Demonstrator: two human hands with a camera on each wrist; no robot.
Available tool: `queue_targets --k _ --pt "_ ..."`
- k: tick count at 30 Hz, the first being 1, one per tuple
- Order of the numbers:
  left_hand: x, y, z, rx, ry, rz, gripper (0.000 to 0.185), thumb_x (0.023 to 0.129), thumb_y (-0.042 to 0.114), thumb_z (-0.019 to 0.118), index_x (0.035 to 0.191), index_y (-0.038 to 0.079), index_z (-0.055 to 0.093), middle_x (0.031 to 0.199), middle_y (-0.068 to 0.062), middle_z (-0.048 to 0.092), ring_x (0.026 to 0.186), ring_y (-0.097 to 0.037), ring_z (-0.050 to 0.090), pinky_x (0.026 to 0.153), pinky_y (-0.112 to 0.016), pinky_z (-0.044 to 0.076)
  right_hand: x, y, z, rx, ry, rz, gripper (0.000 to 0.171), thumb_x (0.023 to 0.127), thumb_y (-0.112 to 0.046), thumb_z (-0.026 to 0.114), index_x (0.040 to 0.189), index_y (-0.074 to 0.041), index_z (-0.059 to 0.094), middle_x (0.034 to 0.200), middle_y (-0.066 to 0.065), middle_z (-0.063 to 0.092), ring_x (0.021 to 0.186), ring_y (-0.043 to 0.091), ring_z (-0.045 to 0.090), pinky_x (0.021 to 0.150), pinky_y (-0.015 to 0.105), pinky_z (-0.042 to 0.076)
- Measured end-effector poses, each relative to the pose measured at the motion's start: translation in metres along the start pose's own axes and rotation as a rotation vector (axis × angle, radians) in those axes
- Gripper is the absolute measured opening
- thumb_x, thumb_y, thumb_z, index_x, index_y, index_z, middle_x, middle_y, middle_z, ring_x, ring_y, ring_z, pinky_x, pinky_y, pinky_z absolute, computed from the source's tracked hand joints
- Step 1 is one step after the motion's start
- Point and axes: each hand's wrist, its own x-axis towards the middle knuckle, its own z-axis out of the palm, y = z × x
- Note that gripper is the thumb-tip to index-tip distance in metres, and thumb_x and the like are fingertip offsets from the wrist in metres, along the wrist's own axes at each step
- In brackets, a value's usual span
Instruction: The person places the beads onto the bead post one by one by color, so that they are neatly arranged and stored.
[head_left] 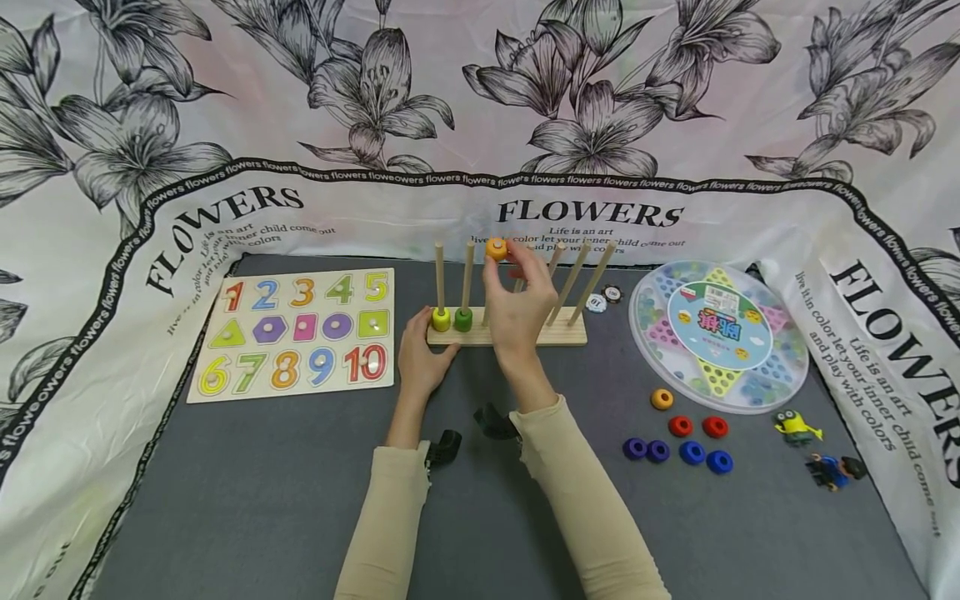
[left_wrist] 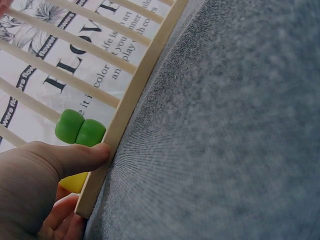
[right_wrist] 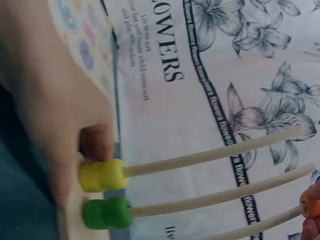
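A wooden peg stand point(head_left: 558, 336) with several upright pegs sits mid-table. A yellow bead point(head_left: 441, 318) and a green bead point(head_left: 463, 318) rest at the foot of the two leftmost pegs. My right hand point(head_left: 504, 252) pinches an orange bead point(head_left: 496, 247) at the top of the third peg. In the right wrist view the orange bead point(right_wrist: 311, 205) is at that peg's tip, above the yellow bead point(right_wrist: 102, 175) and green bead point(right_wrist: 106, 212). My left hand point(head_left: 433, 343) grips the stand's left end. Its thumb point(left_wrist: 92, 152) lies on the stand's front edge point(left_wrist: 135, 95), by the green bead point(left_wrist: 80, 127).
A number puzzle board point(head_left: 296, 333) lies to the left and a round checkers case point(head_left: 720, 333) to the right. Loose orange point(head_left: 662, 399), red point(head_left: 680, 426), purple point(head_left: 635, 448) and blue point(head_left: 692, 452) rings lie near two toy figures point(head_left: 797, 427). Floral cloth surrounds the grey mat point(head_left: 300, 500).
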Motion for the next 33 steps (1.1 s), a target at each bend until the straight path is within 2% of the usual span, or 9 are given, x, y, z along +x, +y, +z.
queue_targets --k 6,14,23,29,33 --pt "0.001 0.001 0.001 0.001 0.010 0.019 0.069 0.079 0.014 0.083 0.137 -0.004 0.052 0.145 -0.017 0.048 0.133 -0.035 0.045 0.110 -0.049 0.036 -0.017 0.010 0.002 0.012 0.027 0.057 0.022 0.085 -0.002 0.075 0.107 0.003 0.073 0.098 0.016 0.070 0.089 0.030 0.064 0.074 0.035 0.051" --pt "0.001 0.002 0.000 0.005 0.003 0.003 0.069 0.078 0.015 0.084 0.137 -0.004 0.053 0.145 -0.017 0.048 0.134 -0.034 0.044 0.111 -0.048 0.035 -0.038 0.028 0.005 0.012 0.034 0.133 0.022 0.082 0.004 0.076 0.104 0.008 0.072 0.096 0.022 0.069 0.087 0.038 0.064 0.074 0.053 0.051" --pt "0.001 0.004 -0.001 0.016 0.005 0.007 0.068 0.078 0.014 0.084 0.136 -0.004 0.053 0.145 -0.017 0.048 0.133 -0.035 0.045 0.109 -0.049 0.037 -0.061 0.050 0.003 -0.050 -0.018 0.249 0.020 0.082 0.003 0.076 0.102 0.008 0.073 0.095 0.020 0.069 0.088 0.033 0.067 0.074 0.045 0.056" --pt "0.001 0.002 0.000 0.009 0.013 0.016 0.068 0.077 0.014 0.084 0.136 -0.004 0.054 0.144 -0.018 0.049 0.132 -0.035 0.046 0.108 -0.049 0.038 -0.073 0.062 0.002 -0.102 -0.061 0.334 0.022 0.081 0.004 0.076 0.102 0.009 0.073 0.095 0.022 0.070 0.087 0.033 0.068 0.076 0.043 0.057" --pt "0.002 0.001 0.001 0.008 0.011 0.019 0.069 0.078 0.014 0.084 0.137 -0.004 0.053 0.144 -0.018 0.049 0.133 -0.036 0.044 0.113 -0.049 0.032 -0.079 0.067 0.000 -0.126 -0.103 0.396 0.024 0.081 0.003 0.074 0.104 0.009 0.073 0.095 0.021 0.069 0.084 0.034 0.068 0.076 0.044 0.057"
